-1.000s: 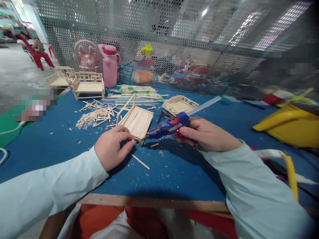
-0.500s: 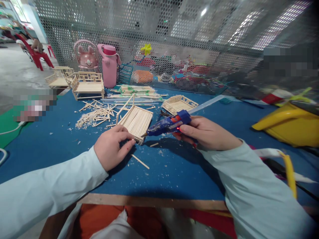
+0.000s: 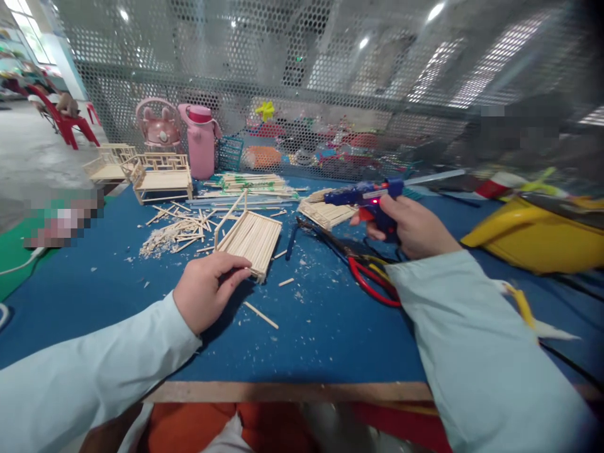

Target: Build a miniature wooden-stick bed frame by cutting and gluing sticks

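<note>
My left hand (image 3: 210, 286) pinches the near corner of a small slatted frame of wooden sticks (image 3: 252, 239), which has raised rails at its far left. A blue hot glue gun (image 3: 363, 195) with a red light is gripped in my right hand (image 3: 408, 223), its nozzle pointing left above another stick piece (image 3: 325, 211). Below the glue gun lie red-handled scissors (image 3: 372, 283) and a thin blue tool (image 3: 291, 242). Loose sticks (image 3: 262, 314) rest on the blue tabletop close to my left hand.
A pile of stick offcuts (image 3: 177, 233) and bundled sticks (image 3: 255, 184) lie farther back. Two small stick benches (image 3: 163, 176) stand at the left by a pink bottle (image 3: 201, 145). A yellow object (image 3: 542, 233) sits at the right; a perforated metal screen (image 3: 283, 56) rises behind.
My right hand has drawn the glue gun up and to the right, off the corner of the stick frame, uncovering the scissors. My left hand keeps its hold on the frame.
</note>
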A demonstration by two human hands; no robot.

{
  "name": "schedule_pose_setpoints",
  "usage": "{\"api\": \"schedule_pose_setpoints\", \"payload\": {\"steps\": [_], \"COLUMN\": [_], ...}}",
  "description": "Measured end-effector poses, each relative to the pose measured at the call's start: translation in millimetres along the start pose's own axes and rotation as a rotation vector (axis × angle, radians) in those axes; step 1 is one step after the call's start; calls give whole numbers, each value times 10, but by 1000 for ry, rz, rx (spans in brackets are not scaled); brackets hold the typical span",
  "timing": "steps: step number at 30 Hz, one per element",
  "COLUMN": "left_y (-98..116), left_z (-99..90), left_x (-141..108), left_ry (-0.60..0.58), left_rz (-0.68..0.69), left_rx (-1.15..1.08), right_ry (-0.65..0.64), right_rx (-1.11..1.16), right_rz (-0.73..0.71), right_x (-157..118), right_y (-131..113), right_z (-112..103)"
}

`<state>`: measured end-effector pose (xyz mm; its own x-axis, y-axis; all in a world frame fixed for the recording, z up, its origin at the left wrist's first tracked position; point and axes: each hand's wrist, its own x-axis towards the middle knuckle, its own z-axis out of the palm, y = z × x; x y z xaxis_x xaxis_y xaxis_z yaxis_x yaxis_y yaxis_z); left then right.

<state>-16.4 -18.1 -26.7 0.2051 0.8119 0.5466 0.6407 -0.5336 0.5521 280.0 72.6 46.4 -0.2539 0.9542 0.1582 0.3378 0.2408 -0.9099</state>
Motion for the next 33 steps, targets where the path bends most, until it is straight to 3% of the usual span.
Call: {"api": "schedule_pose_setpoints", "payload": {"steps": [3,6,9,10,12,17,20,23,25,27,29,33], "left_y": [-16,-14,7,17,32,29,17,20,22,14,-5,-45], "left_z": [17,28,37,41,49,61,60,70,89,117,143,159], "left_x": [-6,-8,-4,-2,-1,-14,-11,20,54,90,119,145], "left_ry": [30,40,48,52,66,102,102,98,88,78,75,81], "left_rz": [-78,-108,-73,-54,-28,-20,-32,-45,-62,-93,-133,-171], "left_rx": [-54,-97,-124,-132,-137,-119,-97,-71,-66,-69,-69,-82], "right_ry": [-1,154,283,283,284,238,222,403,537,492,315,84], "right_rx": [19,-111,-382,-559,-698,-824,-874,-914,-803,-635,-530,-433], "right_rz": [-6,-11,44,55,52,3,-6,-127,-287,-397,-485,-462], "right_x": [33,121,278,332,422,502,480,399,304,184,66,-54], "right_y": [48,141,320,390,527,726,668,451,266,111,26,56], "right_z": [-38,-84,-142,-151,-134,-2,36,142,315,559,815,1138]}}
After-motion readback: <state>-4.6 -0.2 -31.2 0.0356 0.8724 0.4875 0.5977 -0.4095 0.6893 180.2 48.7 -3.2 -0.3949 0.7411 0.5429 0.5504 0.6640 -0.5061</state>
